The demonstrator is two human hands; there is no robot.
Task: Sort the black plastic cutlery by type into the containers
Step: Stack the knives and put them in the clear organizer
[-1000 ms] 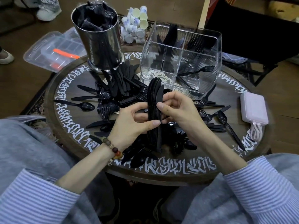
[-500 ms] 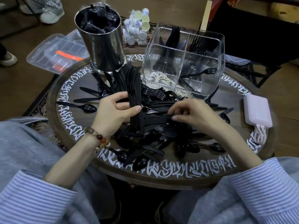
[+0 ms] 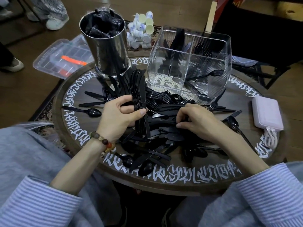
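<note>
A heap of black plastic cutlery (image 3: 165, 112) covers the middle of the round table (image 3: 180, 176). My left hand (image 3: 119, 115) grips an upright stack of black knives (image 3: 139, 95), blades pointing away from me. My right hand (image 3: 195, 120) lies on the heap with its fingertips pinched on a black knife (image 3: 165, 122) lying flat. A clear divided container (image 3: 190, 63) at the back right holds knives, forks and a spoon in separate sections. A steel cylinder (image 3: 109, 51) at the back left is stuffed with crumpled black plastic.
A pink power bank (image 3: 267, 115) with a white cable lies at the table's right edge. Loose spoons lie at the left and right of the heap. On the floor beyond are a clear plastic box (image 3: 62, 58), small white cups (image 3: 141, 33) and a person's shoes.
My hands have parted: the left carried the knife stack to the left, and the right dropped onto the heap and pinched a knife there.
</note>
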